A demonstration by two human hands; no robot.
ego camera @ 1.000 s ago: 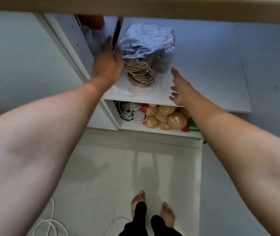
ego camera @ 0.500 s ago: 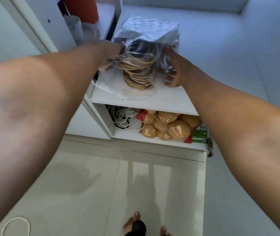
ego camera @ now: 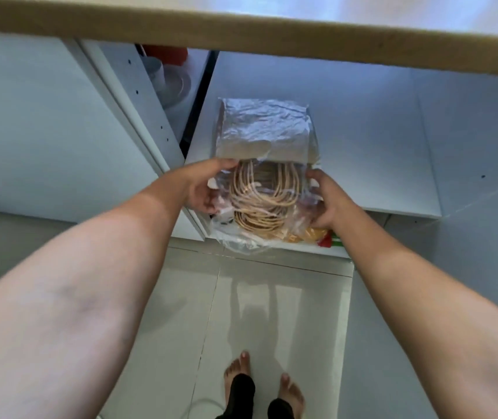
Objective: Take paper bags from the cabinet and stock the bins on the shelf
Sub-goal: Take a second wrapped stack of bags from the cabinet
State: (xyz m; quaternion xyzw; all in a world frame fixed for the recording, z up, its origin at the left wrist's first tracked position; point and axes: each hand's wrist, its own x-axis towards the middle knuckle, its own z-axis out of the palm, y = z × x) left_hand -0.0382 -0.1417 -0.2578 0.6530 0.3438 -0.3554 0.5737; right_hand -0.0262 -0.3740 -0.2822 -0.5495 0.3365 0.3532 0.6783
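The wrap (ego camera: 264, 128) around the paper bags was clear plastic, crinkled and glossy. The handles (ego camera: 264, 196) inside looked like tan twisted cord, matt. The shelf (ego camera: 362, 140) was smooth white laminate; the edge (ego camera: 241, 34) above looked like matt bare wood. The floor (ego camera: 257, 313) was glossy pale tile.

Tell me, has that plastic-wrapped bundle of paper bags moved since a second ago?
Yes. The bundle has slid forward toward the person; its handle end now overhangs the front edge of the white shelf, held between the left hand and right hand.
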